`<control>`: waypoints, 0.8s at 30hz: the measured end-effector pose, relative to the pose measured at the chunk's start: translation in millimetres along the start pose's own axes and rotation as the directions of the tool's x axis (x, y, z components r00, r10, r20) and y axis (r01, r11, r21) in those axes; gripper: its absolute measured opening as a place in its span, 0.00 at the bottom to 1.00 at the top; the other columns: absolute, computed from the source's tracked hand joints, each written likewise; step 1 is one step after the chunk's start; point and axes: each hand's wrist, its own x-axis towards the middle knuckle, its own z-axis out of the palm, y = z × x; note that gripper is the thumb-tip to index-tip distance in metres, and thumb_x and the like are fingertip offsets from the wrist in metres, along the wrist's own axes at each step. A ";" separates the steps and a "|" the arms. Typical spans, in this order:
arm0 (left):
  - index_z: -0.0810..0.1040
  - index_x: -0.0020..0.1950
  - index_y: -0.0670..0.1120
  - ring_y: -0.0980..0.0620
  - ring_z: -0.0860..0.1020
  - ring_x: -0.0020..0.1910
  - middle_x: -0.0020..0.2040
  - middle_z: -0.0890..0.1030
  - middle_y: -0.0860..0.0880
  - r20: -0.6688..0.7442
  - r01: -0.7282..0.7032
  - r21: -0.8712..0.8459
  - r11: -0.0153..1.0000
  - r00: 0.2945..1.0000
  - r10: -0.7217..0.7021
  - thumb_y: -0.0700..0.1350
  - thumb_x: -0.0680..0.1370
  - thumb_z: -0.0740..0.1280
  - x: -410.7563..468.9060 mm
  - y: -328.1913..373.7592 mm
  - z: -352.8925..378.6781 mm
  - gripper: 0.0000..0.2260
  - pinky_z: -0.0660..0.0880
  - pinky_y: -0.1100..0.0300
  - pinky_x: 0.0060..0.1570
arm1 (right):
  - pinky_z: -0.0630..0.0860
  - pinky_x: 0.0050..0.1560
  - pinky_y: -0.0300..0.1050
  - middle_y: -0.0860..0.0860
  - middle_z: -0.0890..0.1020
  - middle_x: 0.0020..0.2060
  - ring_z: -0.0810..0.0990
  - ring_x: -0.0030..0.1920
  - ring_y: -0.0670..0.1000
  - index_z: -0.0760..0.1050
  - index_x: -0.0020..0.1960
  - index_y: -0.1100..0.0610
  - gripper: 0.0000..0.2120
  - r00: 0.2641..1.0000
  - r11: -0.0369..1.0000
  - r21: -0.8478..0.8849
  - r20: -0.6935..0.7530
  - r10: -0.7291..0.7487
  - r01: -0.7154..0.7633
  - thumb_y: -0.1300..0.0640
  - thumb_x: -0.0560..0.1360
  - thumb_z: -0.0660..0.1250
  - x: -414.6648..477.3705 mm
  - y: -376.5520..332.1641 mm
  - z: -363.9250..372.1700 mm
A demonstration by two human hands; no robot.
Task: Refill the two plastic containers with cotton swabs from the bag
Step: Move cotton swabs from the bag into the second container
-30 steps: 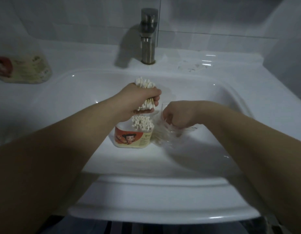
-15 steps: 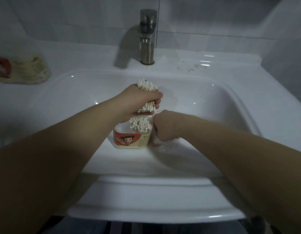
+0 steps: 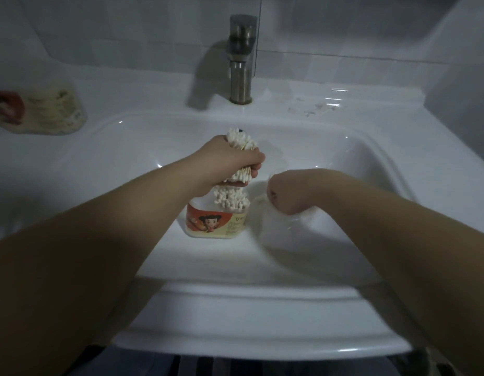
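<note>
The front rim of the sink (image 3: 262, 335) was closest. Just past it, inside the basin near its front wall and about mid-width, the labelled container (image 3: 216, 226) stood upright with a clump of swabs (image 3: 231, 199) poking out the top, not fully seated. Right beside it, toward the right edge, was some crumpled clear plastic (image 3: 300, 219). Bag or second container, honestly couldn't tell. The right hand (image 3: 285, 191) was balled up over it with the fingers tucked under, so no idea what that grip had, if anything. Just above the container, the left hand (image 3: 230, 164) had its grip closed tight around the middle of a fat bundle of swabs (image 3: 242, 142), ends sticking out top and bottom. My worry was that the bundle looked wider than the room left in the opening. Shoving it down could splay swabs into the basin or tip the container, since nothing braced it. The faucet (image 3: 241, 58) sat at the back edge and a packet (image 3: 43, 111) lay at the worktop's far-left corner.
</note>
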 end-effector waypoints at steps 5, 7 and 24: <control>0.83 0.48 0.42 0.51 0.86 0.41 0.41 0.86 0.44 -0.044 -0.014 0.162 0.987 0.999 0.021 0.42 0.74 0.76 -3.0 -0.8 4.7 0.06 0.82 0.60 0.39 | 0.74 0.50 0.46 0.51 0.77 0.39 0.77 0.45 0.56 0.69 0.36 0.53 0.14 0.987 0.992 0.124 -0.158 0.017 0.003 0.59 0.81 0.57 0.4 13.9 -2.7; 0.84 0.50 0.41 0.50 0.86 0.42 0.44 0.86 0.42 -0.043 -0.021 0.210 0.977 0.999 0.031 0.43 0.74 0.76 -4.0 -1.3 6.7 0.08 0.82 0.58 0.40 | 0.74 0.55 0.47 0.52 0.77 0.44 0.76 0.48 0.55 0.71 0.42 0.56 0.12 0.981 0.987 0.156 -0.196 -0.012 0.043 0.59 0.82 0.55 -0.6 10.7 -5.3; 0.81 0.42 0.46 0.51 0.83 0.38 0.38 0.83 0.48 -0.140 -0.043 0.236 0.971 0.987 0.077 0.40 0.72 0.76 -5.6 6.7 8.6 0.05 0.81 0.59 0.35 | 0.74 0.49 0.46 0.55 0.84 0.42 0.81 0.46 0.56 0.83 0.47 0.59 0.14 0.905 0.949 0.285 -0.425 -0.004 0.138 0.54 0.82 0.61 -17.0 14.2 -21.2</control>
